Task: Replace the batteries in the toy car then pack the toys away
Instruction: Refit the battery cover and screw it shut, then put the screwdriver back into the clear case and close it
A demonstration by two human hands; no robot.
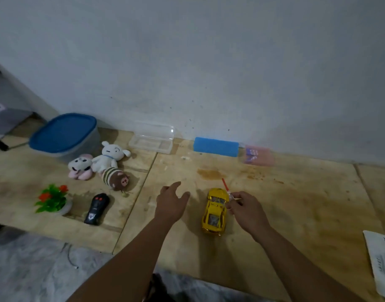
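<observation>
A yellow toy car (215, 211) stands on its wheels on the wooden floor, nose pointing away from me. My right hand (246, 211) is at the car's right side and pinches a small tool with a red handle (226, 185), probably a screwdriver. My left hand (172, 203) hovers to the left of the car with relaxed, spread fingers and holds nothing. A black remote control (97, 208) lies further left. Three plush toys (104, 164) lie in a group beyond it.
A blue-lidded tub (64, 135) stands at the back left by the wall. A clear open case (152, 139), a blue block (215, 147) and a pink pack (258, 155) line the wall. A small fake plant (53, 199) sits left; a paper (381, 260) lies right.
</observation>
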